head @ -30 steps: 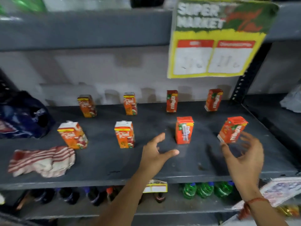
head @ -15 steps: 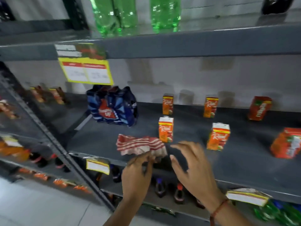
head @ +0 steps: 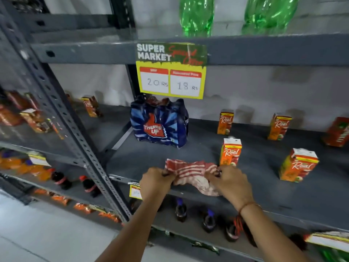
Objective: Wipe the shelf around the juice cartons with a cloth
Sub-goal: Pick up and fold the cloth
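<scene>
A red-and-white striped cloth [head: 190,172] lies near the front edge of the grey shelf [head: 255,190]. My left hand [head: 155,181] pinches its left end and my right hand [head: 229,181] pinches its right end. Just behind my right hand stands an orange juice carton [head: 230,152]. Another carton [head: 298,165] stands to the right, two more [head: 225,122] [head: 279,127] at the back, and a red carton [head: 338,132] at the far right edge.
A blue wrapped pack of cola bottles [head: 160,122] stands at the shelf's back left. A yellow price sign [head: 171,70] hangs from the shelf above, under green bottles [head: 196,16]. A perforated upright post [head: 62,118] runs left of the shelf. Dark bottles [head: 180,209] fill the shelf below.
My view has swung left and closer to the shelf. Both hands moved from the cartons to the cloth and have closed on its two ends.
</scene>
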Motion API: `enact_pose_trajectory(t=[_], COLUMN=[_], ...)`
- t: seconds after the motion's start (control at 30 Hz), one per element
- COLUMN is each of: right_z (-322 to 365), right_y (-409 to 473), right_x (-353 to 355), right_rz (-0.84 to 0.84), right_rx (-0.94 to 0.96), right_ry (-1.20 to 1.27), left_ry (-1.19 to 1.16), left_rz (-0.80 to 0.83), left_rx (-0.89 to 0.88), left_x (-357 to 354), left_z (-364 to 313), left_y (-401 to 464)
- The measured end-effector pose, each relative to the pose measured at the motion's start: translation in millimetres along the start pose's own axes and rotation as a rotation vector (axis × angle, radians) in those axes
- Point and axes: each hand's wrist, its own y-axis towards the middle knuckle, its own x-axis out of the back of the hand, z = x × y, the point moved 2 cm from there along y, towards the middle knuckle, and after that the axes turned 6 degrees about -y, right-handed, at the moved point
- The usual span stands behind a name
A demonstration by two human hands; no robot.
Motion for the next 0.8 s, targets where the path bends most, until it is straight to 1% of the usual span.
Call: enact_pose_trajectory(t=[0.13,0.27,0.37,0.43,0.5,0.57,0.67,0.8], right_z=[6,10,2,-7,-15,-29,-56,-101], right_y=[-14,-44,-70,-90,-112,-132,-160,-193], right_x=[0,10,25,42,67,96,147,224], right_rz=[0.075,0.146,0.169,0.189,0.189,0.157,0.047,-0.178], right_rx=[-0.034,-0.07,-0.113,-0.129,-0.14,-0.181,-0.236,-0.263], right_ry=[0.095,0.092,0.118,0.18,0.237,0.267,0.295,0.394], left_ry=[0.064,0.095,0.118,0.082,0.028,-0.024,-0.133,-0.285], left_rz=[0.042,0.098,0.191,0.238,0.273,0.334,0.39,0.413], left_rx=[0.001,0.092,0.135,0.118,0.019,-0.053,-0.156,-0.166], left_x=[14,31,39,42,45,49,47,39], left_z=[2,7,5,1,-8,-30,-78,-159], left_y=[-15,-48,-81,-104,-128,-154,-186,-218])
